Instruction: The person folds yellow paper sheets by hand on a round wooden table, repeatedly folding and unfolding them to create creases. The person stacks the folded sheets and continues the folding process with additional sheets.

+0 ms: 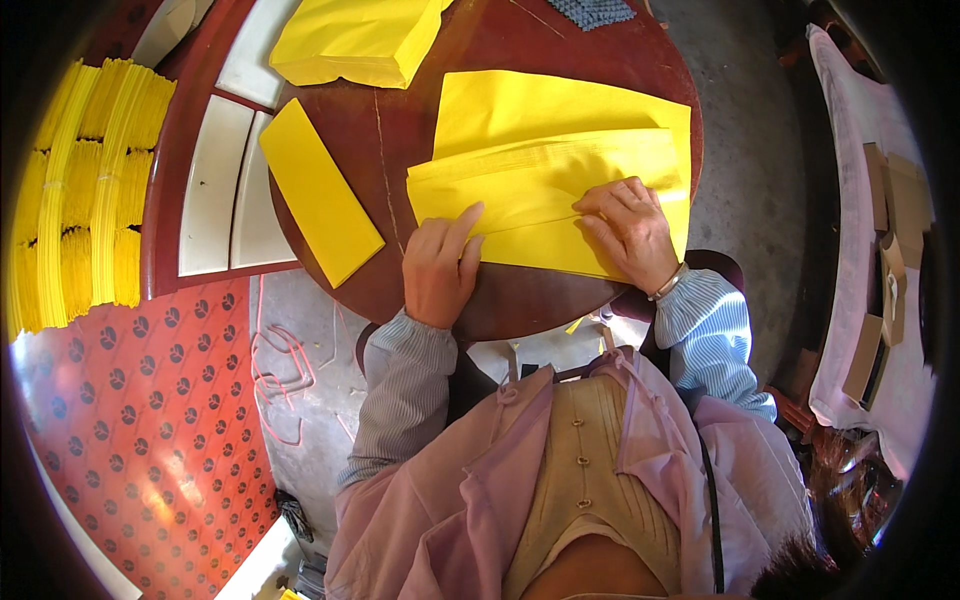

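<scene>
A partly folded stack of yellow paper sheets (540, 170) lies on the round dark-red table (500, 308) before me. One folded layer runs across it, and a larger sheet spreads out behind. My left hand (437, 262) rests at the stack's near left edge, its index finger and thumb stretched out and apart. At the right side of the layer, my right hand (632, 232) has curled fingers, with thumb and forefinger pinched at a crease in the paper. The fingers throw a shadow on the sheet.
A narrow folded yellow packet (322, 195) lies to the left, and a thick yellow stack (355, 45) sits behind it. Bundled yellow paper (95, 190) is piled at far left. A grey textured cloth (592, 12) lies at the table's far edge. Cardboard boxes (890, 270) stand at right.
</scene>
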`<state>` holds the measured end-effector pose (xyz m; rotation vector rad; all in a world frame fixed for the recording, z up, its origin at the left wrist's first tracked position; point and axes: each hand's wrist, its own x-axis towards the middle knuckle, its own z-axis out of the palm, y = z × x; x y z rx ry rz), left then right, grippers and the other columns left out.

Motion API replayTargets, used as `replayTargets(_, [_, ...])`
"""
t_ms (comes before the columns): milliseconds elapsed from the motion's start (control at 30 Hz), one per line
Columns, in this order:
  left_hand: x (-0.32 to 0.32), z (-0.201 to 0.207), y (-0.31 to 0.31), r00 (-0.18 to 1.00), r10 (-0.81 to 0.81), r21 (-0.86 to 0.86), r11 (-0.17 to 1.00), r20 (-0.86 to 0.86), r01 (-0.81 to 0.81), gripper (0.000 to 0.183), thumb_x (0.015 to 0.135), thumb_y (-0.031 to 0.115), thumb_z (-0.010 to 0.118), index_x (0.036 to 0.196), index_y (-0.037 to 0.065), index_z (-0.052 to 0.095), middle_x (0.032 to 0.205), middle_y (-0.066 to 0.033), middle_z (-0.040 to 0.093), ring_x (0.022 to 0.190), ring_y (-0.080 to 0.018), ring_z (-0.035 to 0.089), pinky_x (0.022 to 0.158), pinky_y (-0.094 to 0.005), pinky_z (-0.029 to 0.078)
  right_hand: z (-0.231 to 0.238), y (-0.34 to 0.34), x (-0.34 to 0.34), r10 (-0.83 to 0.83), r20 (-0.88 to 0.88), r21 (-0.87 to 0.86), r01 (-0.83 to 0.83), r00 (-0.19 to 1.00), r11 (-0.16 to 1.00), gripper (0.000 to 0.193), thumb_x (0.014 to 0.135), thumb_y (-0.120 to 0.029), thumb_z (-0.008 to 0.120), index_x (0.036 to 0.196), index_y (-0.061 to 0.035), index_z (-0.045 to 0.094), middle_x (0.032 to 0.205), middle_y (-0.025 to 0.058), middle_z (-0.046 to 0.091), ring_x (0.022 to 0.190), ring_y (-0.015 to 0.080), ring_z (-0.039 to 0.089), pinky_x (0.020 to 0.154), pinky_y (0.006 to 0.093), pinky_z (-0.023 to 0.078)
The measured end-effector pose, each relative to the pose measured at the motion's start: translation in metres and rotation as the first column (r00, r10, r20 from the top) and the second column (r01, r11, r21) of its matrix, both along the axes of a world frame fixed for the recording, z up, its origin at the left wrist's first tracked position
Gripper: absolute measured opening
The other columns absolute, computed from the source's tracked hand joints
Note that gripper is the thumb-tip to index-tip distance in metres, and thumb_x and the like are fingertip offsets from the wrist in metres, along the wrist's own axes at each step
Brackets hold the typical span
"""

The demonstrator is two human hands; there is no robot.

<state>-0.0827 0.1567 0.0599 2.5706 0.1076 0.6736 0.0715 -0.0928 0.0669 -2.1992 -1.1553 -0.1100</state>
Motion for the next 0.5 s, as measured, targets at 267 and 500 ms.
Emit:
replayTargets(267, [0.018, -0.005, -0.001, 0.998, 0.010, 0.125, 0.992, -0.064, -0.002, 0.026, 0.090, 0.012, 0.075, 0.116, 0.010, 0.073, 0.095, -0.0083, 0.065, 0.088, -0.0305, 0.062, 0.075, -0.0422, 0.045, 0.010, 0.008, 0.005, -0.115, 0.090, -0.137, 0.127, 0.989, 0.982, 0.015, 0.091, -0.020, 0.077, 0.103, -0.0116, 0.077, 0.099, 0.0057, 0.071, 0.094, 0.0277, 0.064, 0.084, 0.0418, 0.049])
replayTargets(500, [0.028, -0.003, -0.002, 0.997, -0.051, 0.135, 0.990, 0.053, 0.043, 0.022, 0.085, 0.011, 0.076, 0.105, 0.006, 0.068, 0.101, -0.0111, 0.062, 0.100, -0.0336, 0.062, 0.085, -0.0435, 0.048, 0.008, 0.064, -0.009, 0.136, 0.129, 0.036, -0.141, 0.982, 0.989, 0.020, 0.091, -0.020, 0.077, 0.110, -0.0142, 0.078, 0.112, 0.0026, 0.071, 0.105, 0.0247, 0.063, 0.086, 0.0396, 0.048])
